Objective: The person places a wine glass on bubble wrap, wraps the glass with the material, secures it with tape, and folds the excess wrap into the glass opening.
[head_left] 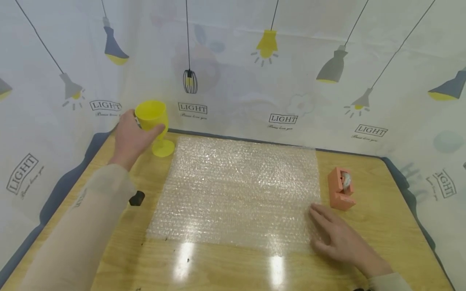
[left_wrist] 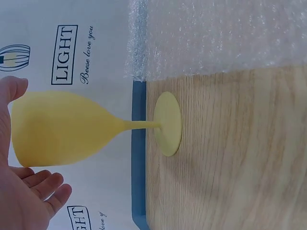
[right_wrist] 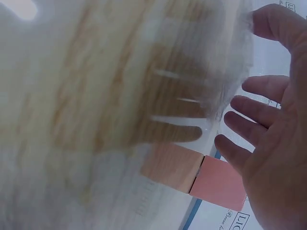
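A yellow goblet (head_left: pixel 151 113) stands upright at the back left of the table, its round foot close to the bubble wrap. My left hand (head_left: pixel 132 135) holds its bowl, thumb across the near side. In the left wrist view the goblet (left_wrist: pixel 67 128) lies between the thumb and the other fingers, below the rim. A clear sheet of bubble wrap (head_left: pixel 240 190) is spread flat over the middle of the table. At its lower right edge is my right hand (head_left: pixel 340 238), fingers apart and gently bent. The right wrist view shows the fingers (right_wrist: pixel 256 110) beside the sheet's edge.
A coral tape dispenser (head_left: pixel 336 190) with a roll of tape stands right of the bubble wrap. A small black object (head_left: pixel 136 198) shows by the left sleeve. Lamp-printed cloth (head_left: pixel 233 97) hangs behind the wooden table (head_left: pixel 225 266) and along its sides.
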`<control>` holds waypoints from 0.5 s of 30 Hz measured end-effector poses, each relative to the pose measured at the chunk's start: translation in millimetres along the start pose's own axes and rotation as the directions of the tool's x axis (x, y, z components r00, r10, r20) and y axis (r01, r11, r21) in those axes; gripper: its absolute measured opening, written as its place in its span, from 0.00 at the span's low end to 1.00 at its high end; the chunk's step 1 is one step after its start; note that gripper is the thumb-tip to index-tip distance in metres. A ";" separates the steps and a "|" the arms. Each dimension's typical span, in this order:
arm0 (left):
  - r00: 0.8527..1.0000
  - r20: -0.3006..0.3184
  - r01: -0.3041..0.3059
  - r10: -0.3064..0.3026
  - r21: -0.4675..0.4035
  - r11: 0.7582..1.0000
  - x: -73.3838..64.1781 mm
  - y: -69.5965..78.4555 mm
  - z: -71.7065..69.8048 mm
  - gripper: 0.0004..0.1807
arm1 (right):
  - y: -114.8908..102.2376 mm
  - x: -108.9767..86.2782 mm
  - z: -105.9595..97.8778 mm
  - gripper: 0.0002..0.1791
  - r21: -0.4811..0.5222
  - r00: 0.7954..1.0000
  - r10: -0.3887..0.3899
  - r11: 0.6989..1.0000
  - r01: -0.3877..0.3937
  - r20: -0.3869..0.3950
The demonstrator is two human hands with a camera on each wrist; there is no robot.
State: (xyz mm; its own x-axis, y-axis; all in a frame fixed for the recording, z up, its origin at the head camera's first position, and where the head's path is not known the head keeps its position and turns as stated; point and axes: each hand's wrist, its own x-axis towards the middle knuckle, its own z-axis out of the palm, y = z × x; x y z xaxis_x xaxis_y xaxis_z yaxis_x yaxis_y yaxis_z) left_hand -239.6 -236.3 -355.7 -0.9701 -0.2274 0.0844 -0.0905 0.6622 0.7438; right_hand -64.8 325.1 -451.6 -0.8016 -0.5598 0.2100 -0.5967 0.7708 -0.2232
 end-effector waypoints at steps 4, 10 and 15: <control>1.000 -0.016 0.008 -0.009 -0.020 1.000 2.4 2.2 2.2 0.55 | -0.4 -1.4 1.3 0.44 -0.004 1.000 0.007 1.000 -0.007 0.004; 0.999 -0.034 0.037 -0.039 -0.054 0.998 6.8 5.6 5.3 0.53 | 1.3 -0.9 3.5 0.44 -0.018 1.000 -0.001 1.000 0.001 0.002; 0.995 -0.033 0.088 -0.091 -0.070 0.994 9.2 7.0 8.3 0.55 | 3.3 -2.2 5.1 0.44 -0.014 1.000 0.001 1.000 -0.001 0.008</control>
State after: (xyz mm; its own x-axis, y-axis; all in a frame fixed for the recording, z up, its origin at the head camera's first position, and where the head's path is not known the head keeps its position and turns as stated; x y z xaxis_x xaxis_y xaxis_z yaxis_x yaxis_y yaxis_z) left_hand -251.0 -227.8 -355.3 -0.9500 -0.3099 0.0383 -0.1599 0.5881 0.7928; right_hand -65.2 327.3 -457.6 -0.8024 -0.5614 0.2024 -0.5955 0.7754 -0.2099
